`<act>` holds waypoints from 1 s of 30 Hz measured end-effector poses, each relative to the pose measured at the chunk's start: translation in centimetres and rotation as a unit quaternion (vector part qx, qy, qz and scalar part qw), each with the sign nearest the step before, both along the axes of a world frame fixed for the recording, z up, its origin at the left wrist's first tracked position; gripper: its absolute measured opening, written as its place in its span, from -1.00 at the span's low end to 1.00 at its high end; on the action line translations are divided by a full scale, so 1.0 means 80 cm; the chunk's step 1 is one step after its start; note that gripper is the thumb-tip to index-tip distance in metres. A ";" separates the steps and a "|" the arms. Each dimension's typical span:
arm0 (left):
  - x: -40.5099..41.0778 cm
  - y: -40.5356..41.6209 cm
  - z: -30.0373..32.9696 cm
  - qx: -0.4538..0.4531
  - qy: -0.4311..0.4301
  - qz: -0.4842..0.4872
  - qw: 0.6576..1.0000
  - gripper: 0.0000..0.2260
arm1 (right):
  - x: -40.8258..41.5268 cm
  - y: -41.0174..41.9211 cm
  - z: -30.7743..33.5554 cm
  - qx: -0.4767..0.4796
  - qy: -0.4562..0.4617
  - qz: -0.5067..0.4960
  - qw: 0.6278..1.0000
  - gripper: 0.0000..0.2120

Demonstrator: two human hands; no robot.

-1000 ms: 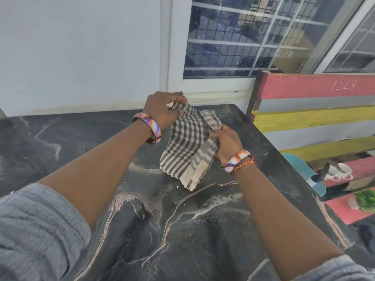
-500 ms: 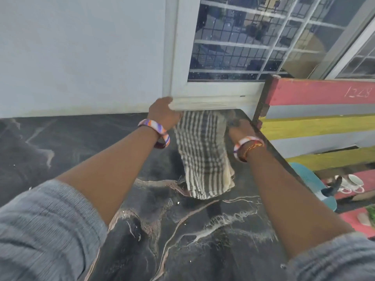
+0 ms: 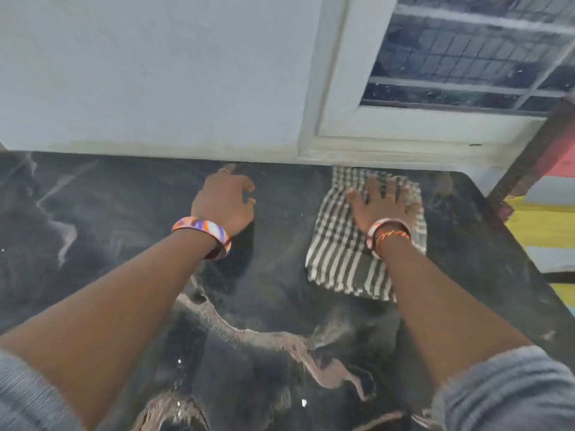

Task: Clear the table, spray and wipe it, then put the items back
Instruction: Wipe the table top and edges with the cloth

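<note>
Cloth (image 3: 348,259) lay flat under my spread right hand (image 3: 378,206) on the surface (image 3: 130,213); left hand (image 3: 224,202) loose, empty. Wiping had begun, I judged; sweeping strokes next.

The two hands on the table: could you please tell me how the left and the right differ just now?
The right hand lies flat with fingers spread on the checked cloth; the left hand touches no cloth, its fingers loosely bent over the bare dark table. The right sits nearer the window. Both wear wristbands.
</note>
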State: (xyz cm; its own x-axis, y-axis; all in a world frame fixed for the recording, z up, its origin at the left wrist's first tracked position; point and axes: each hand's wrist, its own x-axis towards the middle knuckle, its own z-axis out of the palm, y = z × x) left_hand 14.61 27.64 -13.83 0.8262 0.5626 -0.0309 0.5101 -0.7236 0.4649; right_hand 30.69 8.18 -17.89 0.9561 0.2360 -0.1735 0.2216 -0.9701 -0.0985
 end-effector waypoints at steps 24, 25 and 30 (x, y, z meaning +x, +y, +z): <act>0.091 -0.099 -0.033 0.030 -0.055 -0.009 0.998 -0.72 | 0.144 -0.101 -0.013 0.000 -0.012 0.047 0.999 -0.50; 0.098 -0.111 -0.034 0.027 -0.052 -0.023 0.998 -0.72 | 0.157 -0.128 -0.014 -0.005 -0.005 0.006 1.000 -0.48; 0.117 -0.157 -0.028 0.022 -0.047 -0.057 0.997 -0.72 | 0.151 -0.217 -0.015 0.068 0.055 -0.126 0.988 -0.51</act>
State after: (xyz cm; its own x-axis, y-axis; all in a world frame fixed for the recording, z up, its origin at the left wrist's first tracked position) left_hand 23.99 15.09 -16.10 0.8829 0.4641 0.0721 0.3794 -0.7952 0.4730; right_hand 42.76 -9.19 -19.09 0.9647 0.0213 -0.2625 -0.0442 -0.9695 -0.2412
